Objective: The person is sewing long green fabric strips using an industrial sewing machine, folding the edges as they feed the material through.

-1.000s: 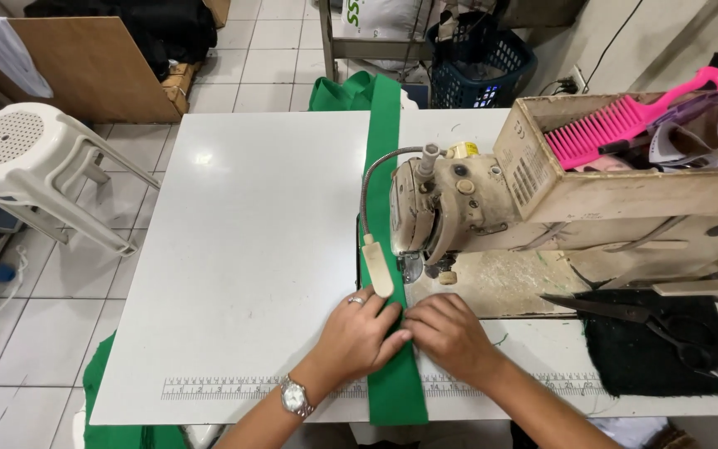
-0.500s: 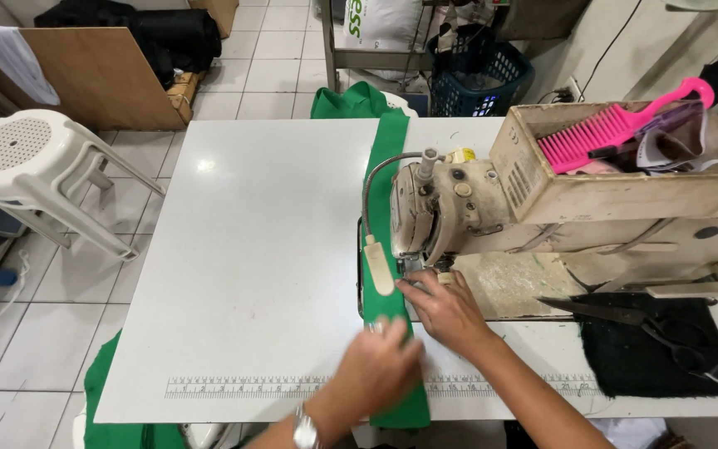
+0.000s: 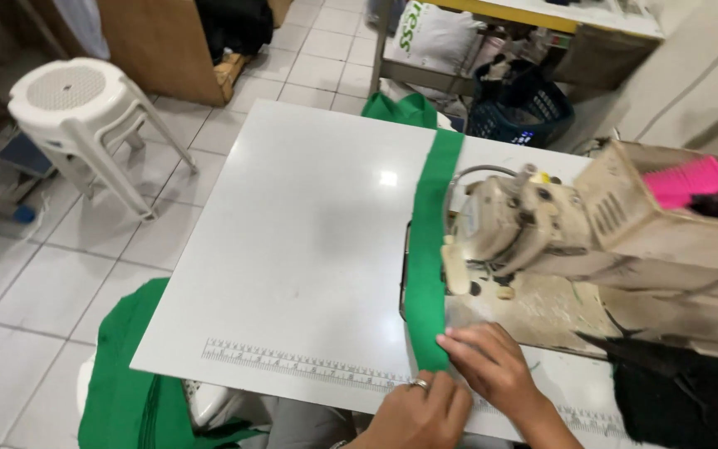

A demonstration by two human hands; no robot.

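Observation:
A long green fabric strip (image 3: 430,241) runs down the white table (image 3: 309,233) from the far edge, past the needle side of a worn beige sewing machine (image 3: 542,224). The strip's near end lies close to the front edge. My right hand (image 3: 496,370) rests beside that end, its fingertips pinching the strip's corner. My left hand (image 3: 417,411), with a ring on one finger, sits just below the strip's end at the table's front edge. Its fingers are curled under and hidden.
A white plastic stool (image 3: 76,108) stands on the tiled floor at left. Green cloth (image 3: 135,382) hangs below the table's front left. Black cloth with scissors (image 3: 683,391) lies at right, a pink comb (image 3: 691,179) on the machine, a dark basket (image 3: 517,108) behind.
The green strip has moved away from me past the machine, so its near end now lies on the table. My left hand has drawn back to the front edge. The view has shifted left.

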